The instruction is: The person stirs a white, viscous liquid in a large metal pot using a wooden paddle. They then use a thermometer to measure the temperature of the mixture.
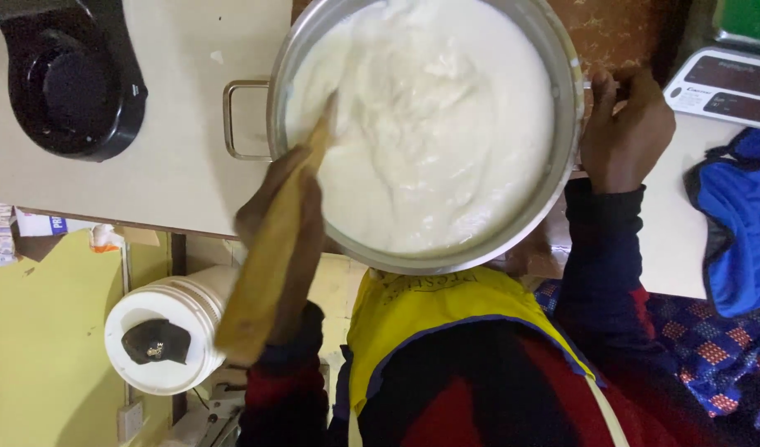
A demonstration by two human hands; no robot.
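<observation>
The left hand [285, 223] is gripping a long flat wooden paddle [268, 265], fingers wrapped tight round its shaft, the tip dipping into thick white batter [429, 124] filling the big round steel pot [562, 157] on the pale countertop [173, 157]. The right hand [624, 132] is clamping the pot's far handle at the rim. A white plastic bucket [169, 331] is sitting below, a black burner [69, 79] lying top left.

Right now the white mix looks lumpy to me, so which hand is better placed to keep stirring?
The left hand: it grips the wooden paddle, whose tip sits in the white mix. The right hand grips the far handle of the steel pot.
</observation>
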